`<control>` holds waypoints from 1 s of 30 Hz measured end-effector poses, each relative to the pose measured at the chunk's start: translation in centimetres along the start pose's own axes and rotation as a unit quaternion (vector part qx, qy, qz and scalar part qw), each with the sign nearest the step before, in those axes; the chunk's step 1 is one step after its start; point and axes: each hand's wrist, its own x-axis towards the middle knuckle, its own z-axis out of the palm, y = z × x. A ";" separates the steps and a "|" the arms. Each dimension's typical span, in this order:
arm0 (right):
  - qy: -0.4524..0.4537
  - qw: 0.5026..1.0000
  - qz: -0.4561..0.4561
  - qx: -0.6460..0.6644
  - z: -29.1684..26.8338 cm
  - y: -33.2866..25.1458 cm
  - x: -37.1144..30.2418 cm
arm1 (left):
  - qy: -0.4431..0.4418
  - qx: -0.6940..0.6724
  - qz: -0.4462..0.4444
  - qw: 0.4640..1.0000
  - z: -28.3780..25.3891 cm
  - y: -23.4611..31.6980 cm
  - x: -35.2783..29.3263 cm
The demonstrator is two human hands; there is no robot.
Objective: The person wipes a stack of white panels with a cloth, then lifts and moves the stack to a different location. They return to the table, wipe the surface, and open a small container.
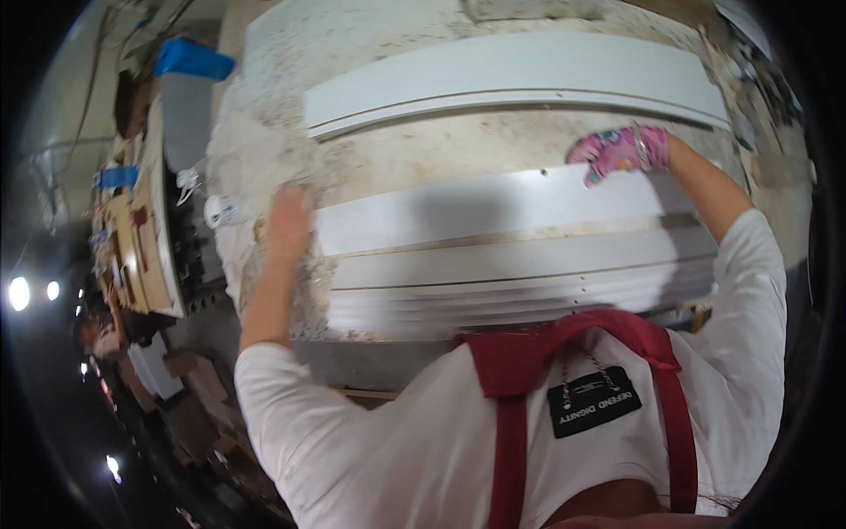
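Note:
A long white board (423, 212) lies across the worktable in front of me, with a dark shadow over its middle. Beside its left end is my bare left hand (291, 212), smeared by motion so that its fingers cannot be made out. My right hand (617, 152), in a pink patterned glove, is closed at the far edge of the same board towards its right end, the thumb over the board's face. Nearer to my body lies a stack of white boards (520, 286), several layers deep. Farther away rests a wider pair of white panels (520, 75).
The worktable (264, 106) has a worn, dusty top. A white cup-like item (218, 212) stands at its left edge. Beyond are a blue container (194, 60), a wooden side table (145, 238) and cardboard boxes (198, 379). Another person (106, 331) is at far left.

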 end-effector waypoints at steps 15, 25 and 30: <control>0.011 0.978 -0.162 -0.130 7.5 2.4 -7.5 | 0.272 -0.614 -0.101 0.734 -17.6 13.0 10.8; 0.294 0.876 -0.278 0.263 6.0 -5.2 -2.0 | -0.042 -0.594 0.174 0.784 -16.5 26.2 14.0; 0.554 0.715 -0.289 -0.314 1.2 -9.9 -0.4 | 0.145 -0.304 0.128 0.933 -12.1 16.9 20.1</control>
